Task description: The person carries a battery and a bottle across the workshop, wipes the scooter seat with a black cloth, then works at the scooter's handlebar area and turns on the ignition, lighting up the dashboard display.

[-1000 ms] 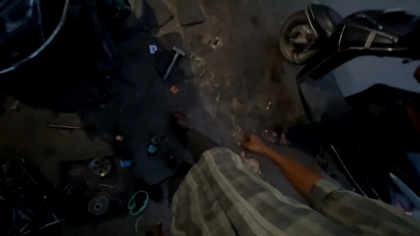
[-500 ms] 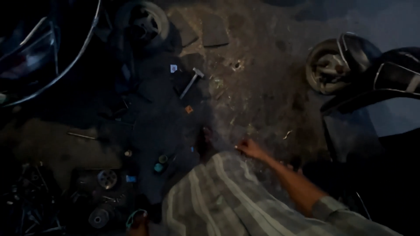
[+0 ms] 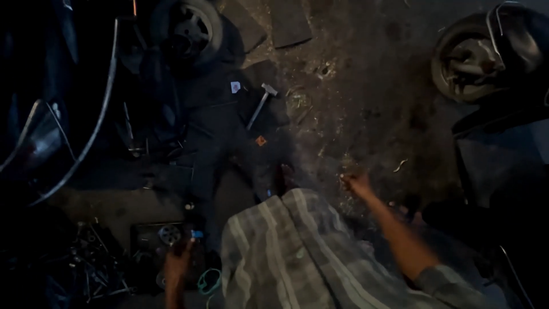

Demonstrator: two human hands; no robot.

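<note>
Two hands (left [image 3: 178, 260], right [image 3: 357, 184]), one hammer [image 3: 258, 105]

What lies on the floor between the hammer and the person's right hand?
In the head view, between the hammer and the right hand lies stained, gritty floor with a small orange piece near the hammer's handle end.

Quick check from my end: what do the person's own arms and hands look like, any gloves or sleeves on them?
Both hands are bare, no gloves. The right hand leads to a bare forearm, with a rolled-up striped sleeve at the elbow. The left hand also shows no glove; its arm is cut off by the picture's lower edge, so a sleeve there cannot be told. No watch or rings show in this dim light.
</note>
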